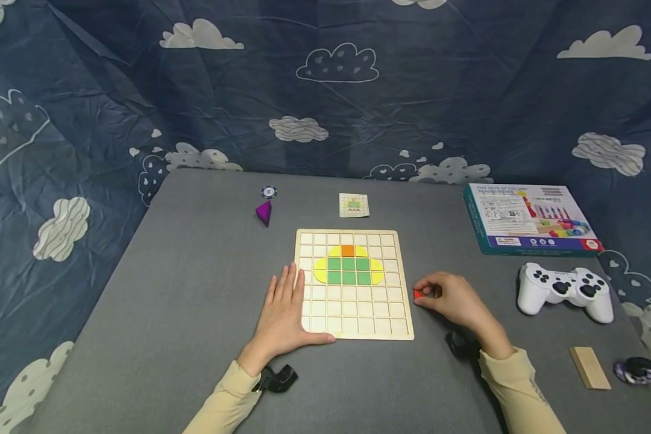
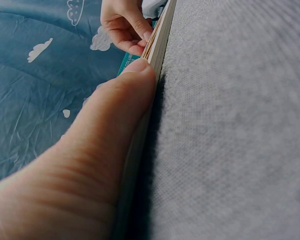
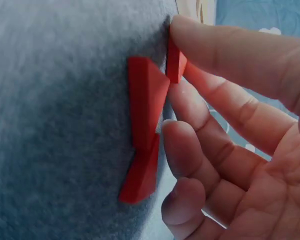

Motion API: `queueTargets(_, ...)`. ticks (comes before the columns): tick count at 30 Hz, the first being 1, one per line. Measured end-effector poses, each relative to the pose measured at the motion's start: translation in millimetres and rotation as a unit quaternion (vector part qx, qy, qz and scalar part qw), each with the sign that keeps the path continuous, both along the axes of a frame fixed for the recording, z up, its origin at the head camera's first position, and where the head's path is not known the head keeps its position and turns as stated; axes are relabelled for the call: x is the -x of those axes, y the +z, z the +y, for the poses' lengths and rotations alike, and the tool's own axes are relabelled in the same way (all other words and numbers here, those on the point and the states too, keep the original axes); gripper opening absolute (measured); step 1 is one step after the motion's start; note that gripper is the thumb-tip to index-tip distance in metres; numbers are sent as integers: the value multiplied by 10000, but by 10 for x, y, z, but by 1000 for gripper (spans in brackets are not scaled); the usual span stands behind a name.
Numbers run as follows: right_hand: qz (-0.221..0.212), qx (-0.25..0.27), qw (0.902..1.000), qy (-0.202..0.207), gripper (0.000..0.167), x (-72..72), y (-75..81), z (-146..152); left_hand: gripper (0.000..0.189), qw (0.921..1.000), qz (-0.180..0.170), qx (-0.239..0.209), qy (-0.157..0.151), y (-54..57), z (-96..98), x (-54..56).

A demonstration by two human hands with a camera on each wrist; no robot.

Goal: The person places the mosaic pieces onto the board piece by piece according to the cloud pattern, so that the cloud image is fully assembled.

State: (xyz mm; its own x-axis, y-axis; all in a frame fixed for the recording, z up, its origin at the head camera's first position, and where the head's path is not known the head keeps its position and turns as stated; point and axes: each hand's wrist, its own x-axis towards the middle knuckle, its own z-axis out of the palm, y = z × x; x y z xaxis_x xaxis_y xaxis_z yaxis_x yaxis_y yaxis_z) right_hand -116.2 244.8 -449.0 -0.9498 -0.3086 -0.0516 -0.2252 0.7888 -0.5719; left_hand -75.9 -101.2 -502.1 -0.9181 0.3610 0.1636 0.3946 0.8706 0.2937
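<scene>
A wooden grid board (image 1: pixel 358 309) lies on the grey table, with green square tiles (image 1: pixel 349 271), yellow rounded tiles (image 1: pixel 377 271) and one orange square tile (image 1: pixel 348 251) set in its upper half. My left hand (image 1: pixel 282 313) rests along the board's left edge, fingers straight and thumb (image 2: pixel 135 80) spread along the near edge. To the right of the board, my right hand (image 1: pixel 456 299) pinches a small red wedge-shaped tile (image 3: pixel 175 62) between thumb and fingertips. Two more red tiles (image 3: pixel 144 102) lie on the table beneath that hand, touching each other in the right wrist view.
Behind the board lie a small pattern card (image 1: pixel 354 205), a purple pyramid (image 1: pixel 264 213) and a poker chip (image 1: pixel 269 191). On the right are a game box (image 1: pixel 531 220), a white game controller (image 1: pixel 566 290), a wooden block (image 1: pixel 590 367) and a dark purple-banded item (image 1: pixel 641 370).
</scene>
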Motion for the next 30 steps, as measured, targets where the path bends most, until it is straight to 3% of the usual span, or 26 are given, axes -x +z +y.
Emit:
queueTargets(7, -139, 209, 9997, 48, 20, -2, 12, -8, 137, 10000, -79, 31, 4, 17, -1, 5)
queueTargets(16, -94, 447, 9985, -286, 13, -35, 22, -62, 138, 9999, -85, 92, 0, 24, -4, 17)
queueTargets(22, 82, 739, 9967, -335, 11, -17, 39, -356, 137, 10000, -12, 56, 1, 21, -7, 12)
queueTargets(30, 18, 970, 9950, 232, 6, 59, 63, -867, 137, 10000, -19, 54, 22, -5, 0, -3)
